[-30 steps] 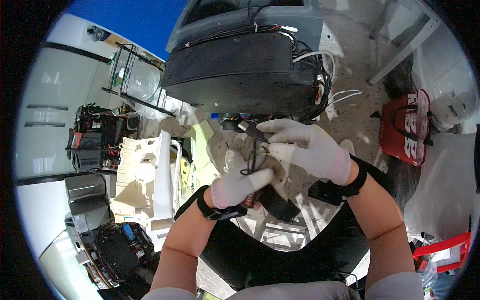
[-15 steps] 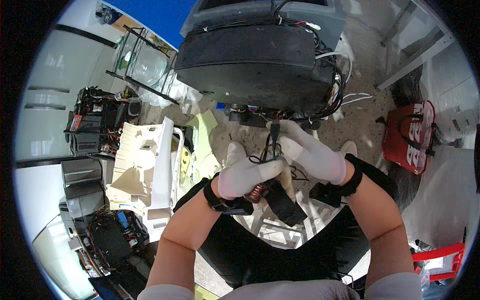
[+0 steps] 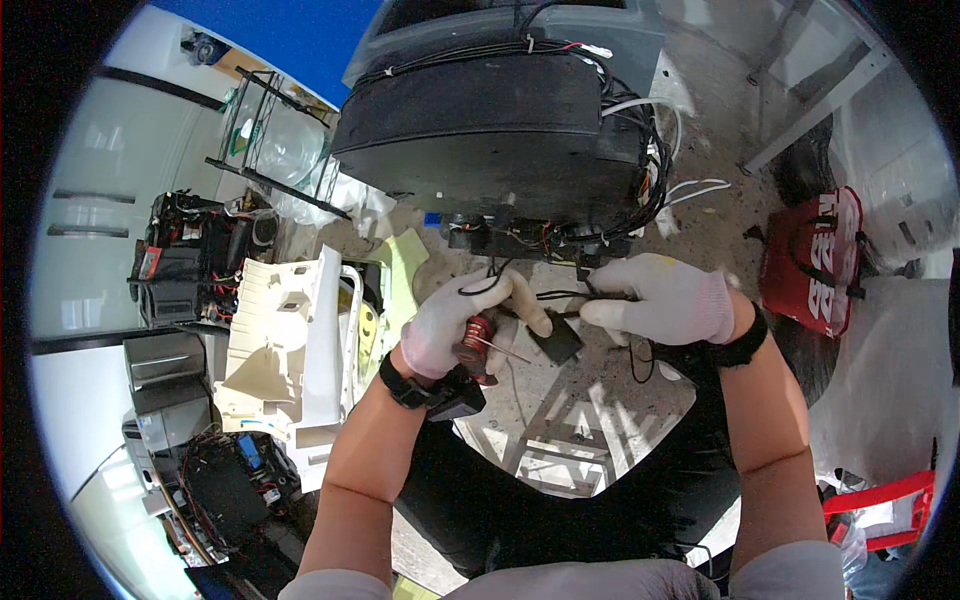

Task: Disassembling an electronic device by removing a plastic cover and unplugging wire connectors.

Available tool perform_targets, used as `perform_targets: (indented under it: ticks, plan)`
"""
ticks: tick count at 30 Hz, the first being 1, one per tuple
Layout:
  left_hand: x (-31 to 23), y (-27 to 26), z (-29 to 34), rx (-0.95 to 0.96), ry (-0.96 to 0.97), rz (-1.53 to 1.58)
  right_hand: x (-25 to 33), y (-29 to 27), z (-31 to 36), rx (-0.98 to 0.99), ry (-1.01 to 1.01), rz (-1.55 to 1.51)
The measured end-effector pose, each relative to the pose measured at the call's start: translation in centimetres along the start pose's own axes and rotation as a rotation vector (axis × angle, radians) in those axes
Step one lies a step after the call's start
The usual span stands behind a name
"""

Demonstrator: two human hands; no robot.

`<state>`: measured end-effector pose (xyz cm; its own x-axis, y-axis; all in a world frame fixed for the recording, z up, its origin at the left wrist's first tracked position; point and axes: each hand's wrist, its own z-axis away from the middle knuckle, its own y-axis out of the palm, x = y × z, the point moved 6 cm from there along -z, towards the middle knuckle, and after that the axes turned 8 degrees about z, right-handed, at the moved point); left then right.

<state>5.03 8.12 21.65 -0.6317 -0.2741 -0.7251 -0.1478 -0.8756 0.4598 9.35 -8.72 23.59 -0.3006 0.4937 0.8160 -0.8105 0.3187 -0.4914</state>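
Note:
My left hand (image 3: 465, 315), in a white glove, is closed around a spool of copper-coloured wire (image 3: 476, 342) and a looped black cable. A thin wire end sticks out from the spool toward the right. By the left fingertips hangs a flat black box (image 3: 556, 341); how it joins the cable is hard to see. My right hand (image 3: 668, 298), gloved too, grips the black cable (image 3: 562, 294), which runs across the gap between both hands. A dark connector shows at the right fingertips, and a thin cable loop (image 3: 641, 362) dangles below.
Ahead stands a large black housing (image 3: 490, 170) with bundled wires along its right side. Cream plastic panels (image 3: 275, 350) stand at the left, near a black wire rack (image 3: 285, 165). A red bag (image 3: 815, 262) sits at the right. Below my hands is a grey metal frame (image 3: 565, 455).
My hands have moved apart, left hand leftward and right hand rightward, stretching the cable between them. The black box has swung up and the spool shows more fully. The view has shifted slightly.

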Motion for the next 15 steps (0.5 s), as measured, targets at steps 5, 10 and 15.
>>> perform_targets:
  ticks: [5, 10, 15]
  plan:
    - [1.4, -0.6, -1.6, -0.081, -0.060, 0.160, -0.1, 0.1, 0.3, -0.022, -0.002, -0.090]
    - [0.1, -0.3, -1.3, 0.004, 0.034, 0.098, -0.4, -0.1, 0.6, -0.027, 0.083, -0.135]
    - [-0.4, -1.0, -0.3, -0.147, 0.074, -0.093, -1.0, -0.5, 1.0, 0.068, 0.238, -0.144]
